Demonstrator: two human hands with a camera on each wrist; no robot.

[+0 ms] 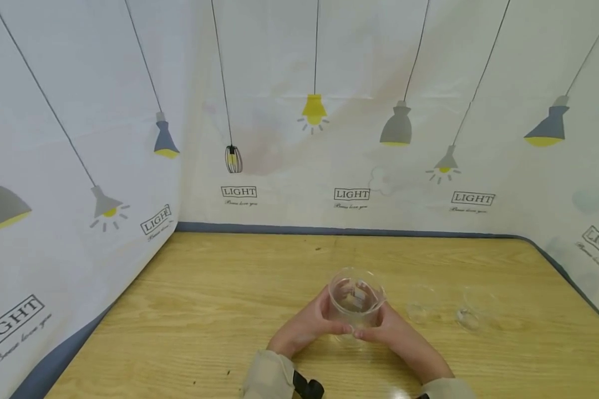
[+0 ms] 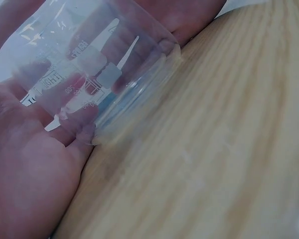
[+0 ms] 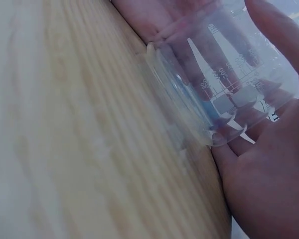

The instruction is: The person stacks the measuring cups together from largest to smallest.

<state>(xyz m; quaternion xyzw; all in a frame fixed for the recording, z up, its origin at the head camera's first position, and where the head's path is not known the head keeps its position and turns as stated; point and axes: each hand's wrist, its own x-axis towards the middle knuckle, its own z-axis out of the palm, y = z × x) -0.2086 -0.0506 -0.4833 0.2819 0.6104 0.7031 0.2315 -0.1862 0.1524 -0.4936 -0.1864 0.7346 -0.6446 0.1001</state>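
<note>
A clear glass beaker (image 1: 355,302) with white printed graduations stands upright near the front middle of the table, its base right at the wood. My left hand (image 1: 310,320) grips it from the left and my right hand (image 1: 396,328) from the right. Both thumbs meet at the near side of the wall, while the other fingers wrap around the sides. Through the glass of the beaker (image 2: 109,69) in the left wrist view, fingers show behind the markings. The right wrist view has the beaker (image 3: 224,74) with its thick base rim close over the table.
Two smaller clear glass vessels, a nearer-left one (image 1: 420,305) and one farther right (image 1: 474,310), stand right of my right hand on the wooden table (image 1: 204,299). Pale wall sheets (image 1: 289,160) with printed lamps enclose the back and both sides.
</note>
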